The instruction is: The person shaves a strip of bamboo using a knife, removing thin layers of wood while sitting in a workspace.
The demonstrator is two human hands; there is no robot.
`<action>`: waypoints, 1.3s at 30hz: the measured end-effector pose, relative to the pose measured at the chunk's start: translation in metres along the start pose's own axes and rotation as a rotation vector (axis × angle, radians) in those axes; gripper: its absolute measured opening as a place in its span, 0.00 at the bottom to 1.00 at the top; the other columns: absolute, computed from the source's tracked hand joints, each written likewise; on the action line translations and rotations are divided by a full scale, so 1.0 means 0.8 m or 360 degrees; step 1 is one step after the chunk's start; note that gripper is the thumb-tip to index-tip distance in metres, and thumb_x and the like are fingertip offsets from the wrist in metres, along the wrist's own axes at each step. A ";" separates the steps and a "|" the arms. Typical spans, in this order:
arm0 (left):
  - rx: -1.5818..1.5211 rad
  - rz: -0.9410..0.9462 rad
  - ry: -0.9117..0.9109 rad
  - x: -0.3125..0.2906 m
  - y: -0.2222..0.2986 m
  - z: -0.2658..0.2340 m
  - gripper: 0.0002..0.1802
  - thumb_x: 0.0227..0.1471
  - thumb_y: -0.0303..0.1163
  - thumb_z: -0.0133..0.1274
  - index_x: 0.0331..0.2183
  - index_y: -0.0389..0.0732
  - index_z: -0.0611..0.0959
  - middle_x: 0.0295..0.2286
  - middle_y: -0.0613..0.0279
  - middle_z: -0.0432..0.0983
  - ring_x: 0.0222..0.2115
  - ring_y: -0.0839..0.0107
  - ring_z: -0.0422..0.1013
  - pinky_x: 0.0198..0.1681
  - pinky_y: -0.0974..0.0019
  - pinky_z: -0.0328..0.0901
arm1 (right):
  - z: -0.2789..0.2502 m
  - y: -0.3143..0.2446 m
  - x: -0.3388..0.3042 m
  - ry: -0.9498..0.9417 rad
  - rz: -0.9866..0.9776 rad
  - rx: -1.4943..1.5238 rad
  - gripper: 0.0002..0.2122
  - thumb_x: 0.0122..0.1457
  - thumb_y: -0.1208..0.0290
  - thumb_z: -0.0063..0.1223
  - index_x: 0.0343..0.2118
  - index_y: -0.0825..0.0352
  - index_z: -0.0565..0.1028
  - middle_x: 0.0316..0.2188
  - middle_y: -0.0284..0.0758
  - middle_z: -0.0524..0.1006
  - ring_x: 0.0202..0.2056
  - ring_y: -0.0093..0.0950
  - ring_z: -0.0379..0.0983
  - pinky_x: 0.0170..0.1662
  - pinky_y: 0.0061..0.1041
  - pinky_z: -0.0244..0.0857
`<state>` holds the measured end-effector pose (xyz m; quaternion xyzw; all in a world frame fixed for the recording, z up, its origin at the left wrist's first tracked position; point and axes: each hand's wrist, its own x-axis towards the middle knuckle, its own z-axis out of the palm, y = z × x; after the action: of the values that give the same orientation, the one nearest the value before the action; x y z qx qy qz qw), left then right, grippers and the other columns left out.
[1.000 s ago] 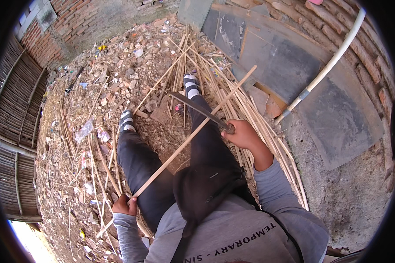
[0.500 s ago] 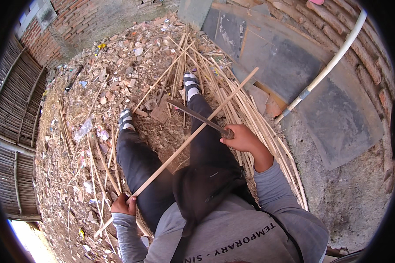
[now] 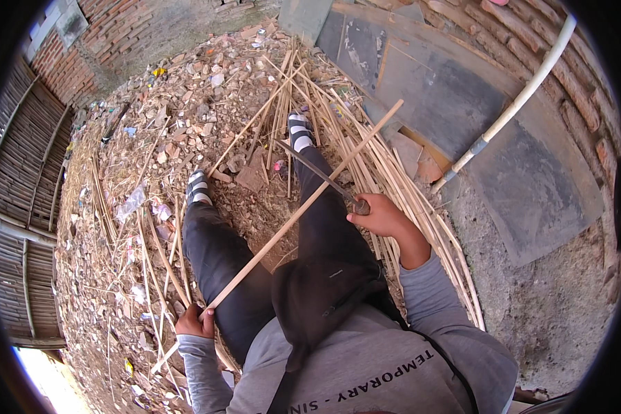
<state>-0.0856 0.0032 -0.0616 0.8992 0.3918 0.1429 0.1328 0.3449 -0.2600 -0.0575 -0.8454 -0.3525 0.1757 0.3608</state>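
My left hand (image 3: 195,322) is closed round the lower part of a long pale bamboo strip (image 3: 277,239), at the lower left. The strip slants up across my legs to the far right, its far end over a pile of similar strips. In my right hand (image 3: 379,215) is the handle of a machete (image 3: 324,175) with a long dark blade. That blade points up and left, crossing the strip over my right shin. Whether its edge touches the strip, I cannot tell.
Cut bamboo strips (image 3: 455,265) lie in a long pile right of my legs. Broken brick and litter (image 3: 207,103) cover the ground. Dark flat panels (image 3: 545,172) and a pale pole (image 3: 514,110) lean by the brick wall at right. A woven bamboo fence (image 3: 24,152) stands at left.
The machete blade has turned slightly, with its tip now farther right and higher. The strip's far end has shifted a little up and left. Both hands keep their grip.
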 end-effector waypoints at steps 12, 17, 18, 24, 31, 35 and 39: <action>-0.0003 -0.0013 -0.0059 -0.004 -0.002 0.006 0.28 0.53 0.57 0.49 0.25 0.38 0.77 0.19 0.44 0.72 0.23 0.41 0.72 0.26 0.47 0.64 | -0.015 -0.020 0.008 0.0007 0.0163 0.0037 0.23 0.49 0.59 0.64 0.43 0.70 0.76 0.29 0.46 0.78 0.34 0.42 0.77 0.39 0.34 0.68; -0.0023 -0.0012 -0.0028 -0.004 -0.004 0.006 0.27 0.51 0.56 0.52 0.22 0.38 0.76 0.17 0.44 0.72 0.21 0.42 0.71 0.24 0.47 0.63 | -0.002 -0.026 0.004 -0.0105 0.0082 0.0027 0.22 0.49 0.59 0.63 0.42 0.70 0.76 0.29 0.46 0.78 0.34 0.42 0.76 0.39 0.34 0.68; -0.0010 -0.0011 -0.0024 -0.004 -0.003 0.005 0.27 0.51 0.56 0.52 0.22 0.38 0.76 0.17 0.44 0.72 0.21 0.42 0.71 0.24 0.47 0.63 | -0.003 -0.034 0.002 -0.0205 0.0109 0.0018 0.22 0.49 0.59 0.63 0.41 0.70 0.76 0.29 0.46 0.78 0.34 0.42 0.76 0.38 0.34 0.68; 0.0012 -0.0009 -0.0041 -0.001 0.000 -0.002 0.26 0.51 0.55 0.52 0.23 0.38 0.76 0.18 0.45 0.73 0.22 0.42 0.71 0.25 0.47 0.64 | 0.003 -0.036 -0.001 -0.0313 -0.0060 -0.0029 0.18 0.49 0.59 0.63 0.37 0.69 0.77 0.25 0.44 0.77 0.30 0.41 0.76 0.35 0.36 0.67; -0.0070 -0.0016 -0.0020 -0.005 -0.001 0.008 0.27 0.52 0.56 0.52 0.23 0.38 0.77 0.18 0.45 0.73 0.22 0.42 0.72 0.26 0.47 0.64 | -0.003 -0.042 0.005 -0.0024 0.0030 0.0036 0.17 0.49 0.61 0.65 0.34 0.70 0.75 0.23 0.42 0.75 0.28 0.36 0.75 0.34 0.33 0.67; -0.0039 -0.0016 -0.0012 -0.004 -0.005 0.009 0.27 0.51 0.56 0.52 0.23 0.38 0.77 0.18 0.44 0.73 0.22 0.42 0.72 0.25 0.47 0.64 | 0.012 -0.029 0.004 0.0026 -0.0045 0.0025 0.17 0.49 0.61 0.64 0.35 0.70 0.75 0.24 0.43 0.76 0.30 0.38 0.74 0.35 0.34 0.66; -0.0018 -0.0021 -0.0021 -0.003 -0.001 0.001 0.27 0.51 0.56 0.53 0.23 0.38 0.77 0.18 0.44 0.73 0.22 0.42 0.72 0.25 0.47 0.65 | 0.015 -0.032 0.003 -0.0245 0.0067 0.0057 0.18 0.49 0.59 0.63 0.36 0.69 0.76 0.26 0.46 0.77 0.34 0.43 0.76 0.37 0.38 0.66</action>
<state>-0.0872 0.0018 -0.0626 0.8967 0.3960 0.1383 0.1414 0.3277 -0.2399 -0.0470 -0.8300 -0.3582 0.2542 0.3438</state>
